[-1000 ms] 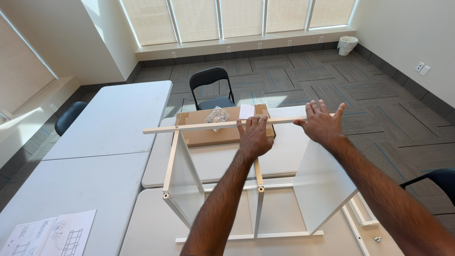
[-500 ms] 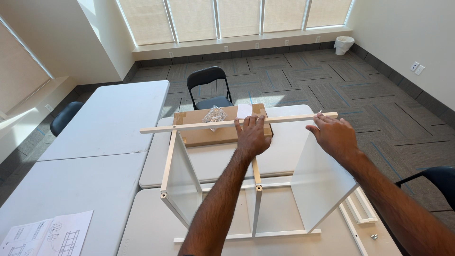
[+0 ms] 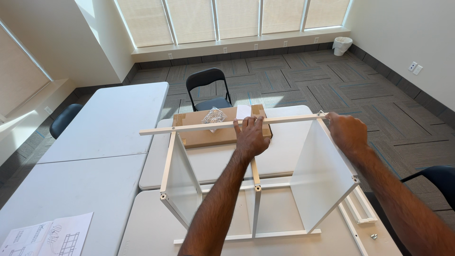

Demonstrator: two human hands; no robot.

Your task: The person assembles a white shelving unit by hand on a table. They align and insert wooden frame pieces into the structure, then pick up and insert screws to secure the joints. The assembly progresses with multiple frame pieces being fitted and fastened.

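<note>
A white furniture frame stands on the table, with a left side panel [image 3: 182, 178], a right side panel [image 3: 322, 182] and a thin middle upright [image 3: 256, 199]. A long white rail [image 3: 189, 128] lies across their far tops. My left hand [image 3: 250, 137] rests palm down on the rail above the middle upright. My right hand [image 3: 347, 134] grips the top far corner of the right panel, by the rail's right end.
A flat brown cardboard box [image 3: 208, 135] with a clear bag of hardware [image 3: 214, 116] lies behind the frame. An instruction sheet [image 3: 47, 234] lies at bottom left. Loose white rails [image 3: 360, 213] and small screws [image 3: 373, 235] lie at the right. Dark chairs [image 3: 207, 87] stand around the white tables [image 3: 109, 128].
My right hand has moved right and down, from the rail near my left hand to the right panel's top corner. My left hand has stayed on the rail.
</note>
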